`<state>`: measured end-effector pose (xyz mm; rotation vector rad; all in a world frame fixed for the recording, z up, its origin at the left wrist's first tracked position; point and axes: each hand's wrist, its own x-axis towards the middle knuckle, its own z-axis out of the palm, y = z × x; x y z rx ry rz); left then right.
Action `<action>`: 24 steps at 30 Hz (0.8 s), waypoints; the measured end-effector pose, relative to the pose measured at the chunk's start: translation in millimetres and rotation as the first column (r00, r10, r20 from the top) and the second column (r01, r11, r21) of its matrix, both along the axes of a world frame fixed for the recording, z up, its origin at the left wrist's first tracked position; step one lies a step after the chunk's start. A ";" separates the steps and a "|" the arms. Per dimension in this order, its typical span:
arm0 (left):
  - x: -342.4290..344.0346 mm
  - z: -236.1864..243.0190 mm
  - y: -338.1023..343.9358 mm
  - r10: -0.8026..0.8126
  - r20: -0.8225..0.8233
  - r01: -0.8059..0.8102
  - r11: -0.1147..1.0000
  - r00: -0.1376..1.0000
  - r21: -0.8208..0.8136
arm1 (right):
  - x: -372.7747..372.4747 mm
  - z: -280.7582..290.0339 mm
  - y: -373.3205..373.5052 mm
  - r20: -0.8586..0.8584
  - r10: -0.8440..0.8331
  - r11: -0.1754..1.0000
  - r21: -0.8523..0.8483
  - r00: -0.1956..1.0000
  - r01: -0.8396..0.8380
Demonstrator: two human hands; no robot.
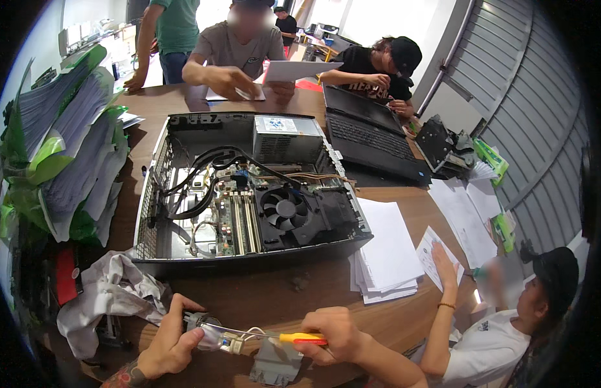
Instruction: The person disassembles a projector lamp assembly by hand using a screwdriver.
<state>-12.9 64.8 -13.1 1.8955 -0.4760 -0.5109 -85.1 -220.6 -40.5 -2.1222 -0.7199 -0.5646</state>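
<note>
My left hand pinches a small grey-and-white part with a rounded dark end and short white wires; its exact kind I cannot make out. In my right hand is a screwdriver with a yellow and red handle. Its thin shaft points left and reaches the part, where the tip seems to touch it. Below the shaft, on the table, lies a grey flat plate. A crumpled whitish cloth rests left of my left hand.
Beyond my hands stands an opened computer case with fan and cables exposed. Paper stacks lie to its right, a black laptop behind them. Piled papers in green folders rise at left. Several people sit or stand around the table.
</note>
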 end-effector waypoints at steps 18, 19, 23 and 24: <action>7.5 -23.6 3.0 -0.097 0.288 0.111 0.993 0.953 -0.035 | 3.6 -2.7 -5.2 0.047 -0.038 0.999 0.021 0.998 0.037; 9.8 -23.8 -0.1 -0.108 0.206 0.122 0.991 0.973 -0.055 | 5.0 -4.2 -11.9 0.044 -0.042 0.999 -0.016 0.998 0.043; 5.8 -19.7 4.2 -0.108 0.125 0.115 0.992 0.986 -0.050 | 5.3 -2.8 -0.8 -0.018 -0.099 0.994 0.054 0.995 0.100; 5.8 -19.8 4.9 -0.100 0.123 0.109 0.992 0.987 -0.064 | 5.1 -3.5 0.2 -0.028 -0.087 0.994 0.067 0.996 0.089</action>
